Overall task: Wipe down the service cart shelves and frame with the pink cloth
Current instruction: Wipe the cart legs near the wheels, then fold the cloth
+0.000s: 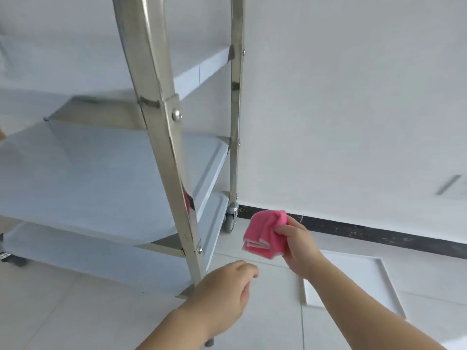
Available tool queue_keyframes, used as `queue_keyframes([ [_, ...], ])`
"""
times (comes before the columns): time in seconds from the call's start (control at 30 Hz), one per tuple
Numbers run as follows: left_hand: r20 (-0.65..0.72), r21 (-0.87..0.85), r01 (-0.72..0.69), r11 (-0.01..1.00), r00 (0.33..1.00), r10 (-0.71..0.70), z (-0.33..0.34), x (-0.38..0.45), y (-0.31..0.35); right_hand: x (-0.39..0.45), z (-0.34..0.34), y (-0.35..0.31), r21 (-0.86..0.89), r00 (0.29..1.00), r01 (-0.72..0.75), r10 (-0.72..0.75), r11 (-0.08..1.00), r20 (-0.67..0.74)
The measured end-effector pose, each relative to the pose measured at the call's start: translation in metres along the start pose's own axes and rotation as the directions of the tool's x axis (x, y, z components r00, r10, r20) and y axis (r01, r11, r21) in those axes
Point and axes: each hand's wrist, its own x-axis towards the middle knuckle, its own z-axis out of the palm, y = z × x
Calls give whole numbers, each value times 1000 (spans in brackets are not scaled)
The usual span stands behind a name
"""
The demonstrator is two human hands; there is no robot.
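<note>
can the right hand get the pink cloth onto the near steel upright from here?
Probably yes: right hand grips the folded pink cloth just right of the shiny steel upright, nothing between.

My single head camera is looking forward and down, close beside the cart's near post [166, 137], facing the far wall [353, 97].

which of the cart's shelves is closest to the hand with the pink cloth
The bottom shelf: its right edge sits level with the folded cloth in the right hand, beside the caster. The middle shelf and top shelf are higher up.
</note>
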Motion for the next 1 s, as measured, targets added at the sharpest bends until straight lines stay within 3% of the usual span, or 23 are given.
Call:
queue_keyframes([
  [0.17,-188,-87,-100,991,979,82,-106,44,115,-95,9,-157,72,996,10,-16,997,87],
  [0.27,-193,-121,-145,982,974,120,-196,62,191,-155,20,-270,85,994,25,-34,996,103],
  [0.43,-77,-437,-205,876,979,191,-353,72,308,-255,46,-449,105,998,18,-25,994,65],
  [0.57,-146,-388,-302,871,953,266,-458,67,378,-322,77,-552,107,989,36,-51,994,139],
  [0.7,-45,-317,-389,865,917,396,-527,46,418,-375,111,-596,62,970,35,-49,997,237],
  [0.8,27,-106,-505,857,860,510,-559,27,438,-407,130,-602,51,968,1,-13,999,249],
  [0.87,22,-39,-514,857,857,515,-575,11,448,-429,137,-600,14,969,7,-11,1000,248],
  [1.0,12,-334,-330,883,935,354,-600,-4,458,-461,138,-597,-92,958,23,4,995,285],
])
